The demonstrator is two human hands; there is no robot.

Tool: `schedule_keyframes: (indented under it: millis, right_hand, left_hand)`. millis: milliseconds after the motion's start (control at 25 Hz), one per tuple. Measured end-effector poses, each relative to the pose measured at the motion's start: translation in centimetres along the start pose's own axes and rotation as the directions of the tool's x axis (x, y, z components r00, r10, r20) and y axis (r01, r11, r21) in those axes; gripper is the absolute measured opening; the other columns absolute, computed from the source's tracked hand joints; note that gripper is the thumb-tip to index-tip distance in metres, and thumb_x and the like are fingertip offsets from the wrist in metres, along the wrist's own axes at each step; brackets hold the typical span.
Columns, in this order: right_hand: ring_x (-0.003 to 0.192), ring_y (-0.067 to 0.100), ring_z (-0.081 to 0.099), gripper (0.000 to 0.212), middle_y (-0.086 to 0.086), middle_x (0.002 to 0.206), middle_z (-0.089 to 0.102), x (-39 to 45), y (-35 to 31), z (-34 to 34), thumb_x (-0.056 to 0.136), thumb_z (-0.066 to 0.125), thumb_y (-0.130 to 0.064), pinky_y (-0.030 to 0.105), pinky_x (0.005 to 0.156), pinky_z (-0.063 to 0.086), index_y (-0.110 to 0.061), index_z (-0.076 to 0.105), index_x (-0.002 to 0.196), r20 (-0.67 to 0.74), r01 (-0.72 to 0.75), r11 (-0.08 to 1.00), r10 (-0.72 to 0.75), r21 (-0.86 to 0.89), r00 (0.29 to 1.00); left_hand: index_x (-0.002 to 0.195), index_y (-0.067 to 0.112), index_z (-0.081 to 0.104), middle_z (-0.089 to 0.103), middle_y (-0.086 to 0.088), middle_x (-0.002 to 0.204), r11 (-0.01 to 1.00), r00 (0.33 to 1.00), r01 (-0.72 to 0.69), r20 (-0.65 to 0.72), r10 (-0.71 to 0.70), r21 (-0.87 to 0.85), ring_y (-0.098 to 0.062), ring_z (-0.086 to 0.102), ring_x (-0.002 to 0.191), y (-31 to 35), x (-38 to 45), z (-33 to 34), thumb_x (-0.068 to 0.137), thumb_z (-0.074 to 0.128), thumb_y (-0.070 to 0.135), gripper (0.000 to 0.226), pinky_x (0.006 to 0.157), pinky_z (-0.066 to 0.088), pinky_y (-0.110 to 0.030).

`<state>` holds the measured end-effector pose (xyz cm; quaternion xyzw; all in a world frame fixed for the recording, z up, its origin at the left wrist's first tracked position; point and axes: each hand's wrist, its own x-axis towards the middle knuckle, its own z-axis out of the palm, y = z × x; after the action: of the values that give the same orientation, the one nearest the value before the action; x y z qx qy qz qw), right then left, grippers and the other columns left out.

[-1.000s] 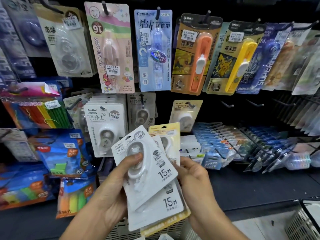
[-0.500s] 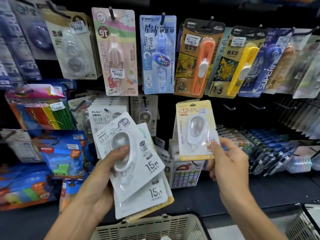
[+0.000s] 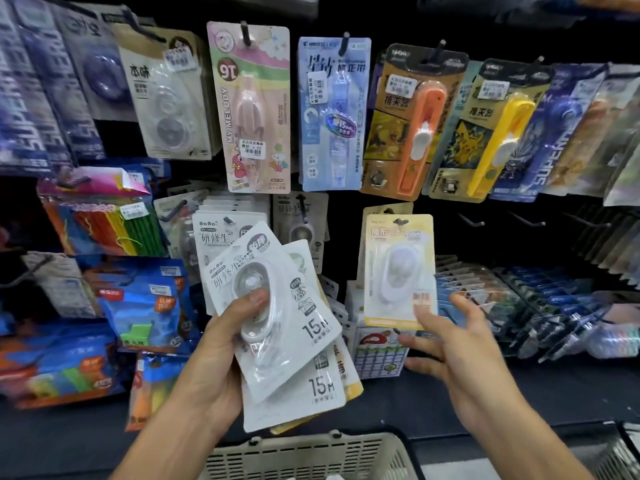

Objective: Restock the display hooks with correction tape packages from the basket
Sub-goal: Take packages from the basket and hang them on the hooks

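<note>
A beige slatted basket (image 3: 304, 455) is seen at the bottom edge, nearest the camera. Just above it, a fanned stack of white correction tape packages (image 3: 294, 334) is gripped in the left hand (image 3: 221, 344), the thumb pressed on the top blister. To the right, a yellow-carded package (image 3: 398, 268) is pinched at its lower right corner by the right hand (image 3: 453, 341), the other fingers spread, and is held up against the display. Behind, a dark shelf ledge (image 3: 433, 400) is covered with rows of small packets. Farthest back, a black hook wall (image 3: 343, 216) is hung with carded tapes, a pink package (image 3: 256, 109) and a blue package (image 3: 332, 112) among them.
</note>
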<state>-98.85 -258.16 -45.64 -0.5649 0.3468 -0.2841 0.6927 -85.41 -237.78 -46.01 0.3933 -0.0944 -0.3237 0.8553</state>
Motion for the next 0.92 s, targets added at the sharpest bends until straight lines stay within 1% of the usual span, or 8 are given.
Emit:
schedule_keyframes:
  millis: [160,280,360,480,560,640,720,920]
  right_hand:
    - [0.109,0.005,0.063,0.063,-0.02,0.134,0.054,-1.8,1.9,2.2,0.085,0.076,-0.041,0.042,0.094,0.055,-0.049,0.043,0.138,0.192,0.063,0.98,-0.026,-0.19,0.981]
    - [0.08,0.012,0.072,0.02,-0.004,0.105,0.077,-2.6,2.3,3.2,0.095,0.066,-0.033,0.031,0.071,0.057,-0.036,0.073,0.114,0.517,0.029,0.976,0.089,-0.215,0.852]
    - [0.055,0.022,0.065,0.026,0.011,0.079,0.076,-2.9,2.1,3.2,0.103,0.053,-0.025,0.032,0.054,0.052,-0.016,0.078,0.101,0.592,0.015,0.984,0.096,-0.179,0.8]
    - [0.054,0.027,0.065,0.06,0.022,0.081,0.072,-2.7,1.6,2.8,0.099,0.042,-0.058,0.03,0.046,0.052,-0.008,0.074,0.105,0.685,-0.067,0.996,0.093,-0.065,0.722]
    - [0.052,0.027,0.064,0.052,0.021,0.081,0.073,-2.4,1.4,2.4,0.096,0.051,-0.052,0.028,0.041,0.049,-0.005,0.072,0.105,0.729,0.026,0.994,0.063,-0.11,0.682]
    - [0.051,0.029,0.059,0.029,0.018,0.082,0.075,-2.3,1.3,2.2,0.102,0.054,-0.036,0.027,0.037,0.043,-0.015,0.073,0.101,0.691,0.152,0.968,0.03,-0.2,0.722]
    - [0.051,0.024,0.059,0.024,0.008,0.075,0.074,-2.1,1.3,2.0,0.106,0.051,-0.027,0.027,0.039,0.041,-0.028,0.072,0.095,0.569,0.286,0.92,-0.089,-0.267,0.817]
    - [0.046,0.007,0.051,0.025,0.0,0.067,0.068,-0.5,0.8,0.4,0.102,0.049,-0.037,0.016,0.041,0.039,-0.029,0.07,0.093,0.237,0.376,0.909,-0.332,-0.178,0.913]
  left_hand:
    - [0.086,0.018,0.083,0.079,-0.01,0.089,0.999,1.0,-0.006,0.014,0.006,-0.051,-0.024,0.077,0.071,-0.4,-0.1,0.4,0.066,0.077,0.026,0.023,0.057,0.061,-0.038]
    - [0.089,0.016,0.083,0.079,-0.01,0.089,0.996,0.999,0.014,0.05,-0.01,-0.092,-0.024,0.078,0.072,-0.6,-0.2,0.5,0.033,0.1,0.029,0.06,0.058,0.062,-0.038]
    - [0.089,0.014,0.083,0.08,-0.012,0.09,0.991,0.995,0.061,0.088,-0.05,-0.116,-0.025,0.078,0.073,-0.7,-0.4,0.5,0.024,0.102,0.026,0.069,0.059,0.062,-0.039]
    - [0.09,0.012,0.083,0.08,-0.013,0.092,0.99,0.989,0.092,0.124,-0.078,-0.109,-0.027,0.078,0.075,-0.6,-0.3,0.2,0.039,0.097,0.022,0.053,0.06,0.062,-0.04]
    - [0.089,0.012,0.083,0.08,-0.013,0.092,0.989,0.99,0.093,0.119,-0.079,-0.115,-0.027,0.078,0.076,-0.5,-0.2,0.0,0.057,0.084,0.017,0.033,0.059,0.062,-0.04]
    - [0.09,0.013,0.083,0.08,-0.013,0.093,0.989,0.992,0.092,0.095,-0.081,-0.115,-0.026,0.078,0.075,-0.5,-0.2,0.0,0.059,0.077,0.018,0.031,0.057,0.062,-0.04]
    - [0.097,0.016,0.082,0.079,-0.012,0.098,0.989,0.996,0.077,0.044,-0.072,-0.126,-0.026,0.078,0.078,-0.6,0.0,0.0,0.059,0.078,0.022,0.039,0.057,0.062,-0.041]
    - [0.118,0.022,0.071,0.077,-0.009,0.114,0.99,0.995,-0.002,-0.099,-0.012,-0.141,-0.025,0.078,0.093,-0.5,0.8,-0.1,0.07,0.075,0.023,0.048,0.067,0.063,-0.046]
